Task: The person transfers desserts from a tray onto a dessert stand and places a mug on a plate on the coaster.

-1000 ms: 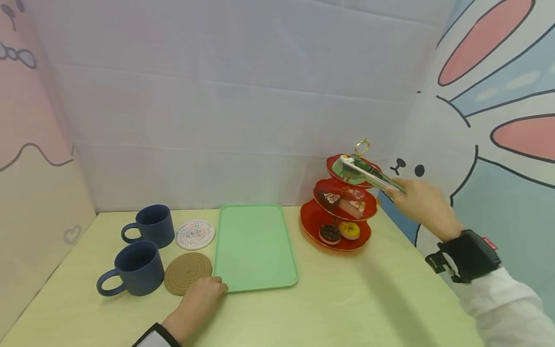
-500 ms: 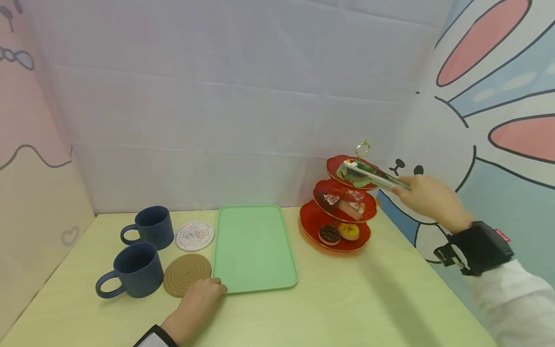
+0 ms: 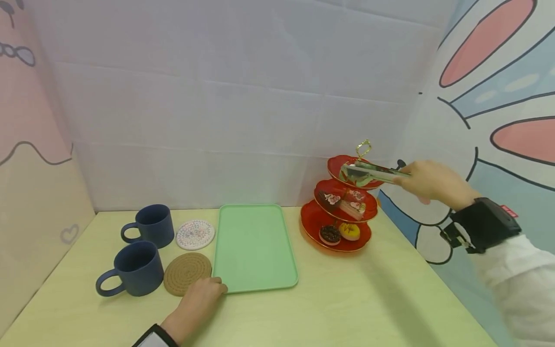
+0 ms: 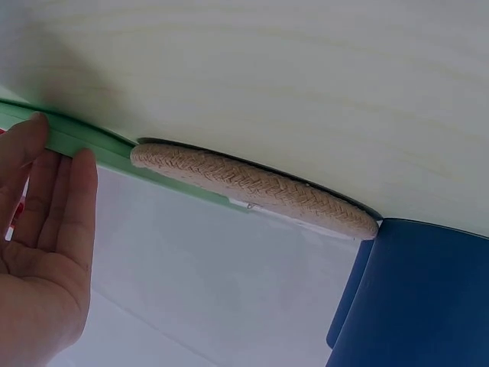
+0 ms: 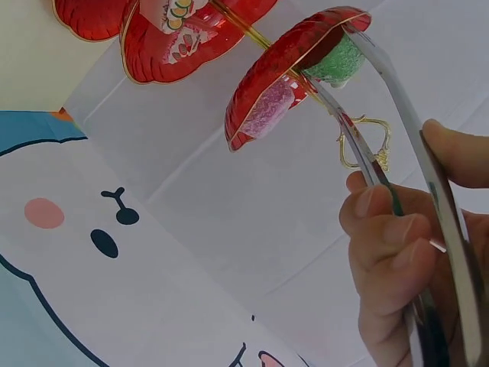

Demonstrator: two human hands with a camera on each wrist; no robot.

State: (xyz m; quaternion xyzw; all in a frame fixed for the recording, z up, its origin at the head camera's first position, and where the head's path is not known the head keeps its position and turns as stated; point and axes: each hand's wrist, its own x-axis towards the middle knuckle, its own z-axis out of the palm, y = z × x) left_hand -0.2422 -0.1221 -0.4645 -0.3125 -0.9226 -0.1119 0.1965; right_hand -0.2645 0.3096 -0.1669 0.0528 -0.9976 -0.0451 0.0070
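My right hand (image 3: 433,183) holds metal tongs (image 5: 428,149), thumb on one arm and fingers curled round the other. Their tips reach the top tier of a red three-tier stand (image 3: 311,221). In the right wrist view the tong arms lie on either side of a green cake (image 5: 336,61); whether both touch it I cannot tell. A pink-purple cake (image 5: 267,108) sits beside it on that tier. My left hand (image 3: 199,299) pinches the near-left corner of a light green tray (image 3: 253,248), thumb and fingertips on its rim in the left wrist view.
Two blue mugs (image 3: 138,270) stand at the left. A brown woven coaster (image 3: 187,273) and a white patterned coaster (image 3: 195,235) lie between mugs and tray. Cake slices (image 3: 352,210) fill the middle tier; a chocolate donut (image 3: 329,234) and yellow donut (image 3: 349,231) rest below.
My right wrist has risen and shifted right, and the tongs now lie more level, their tips slightly farther right over the green cake. The left hand and tray stay put.
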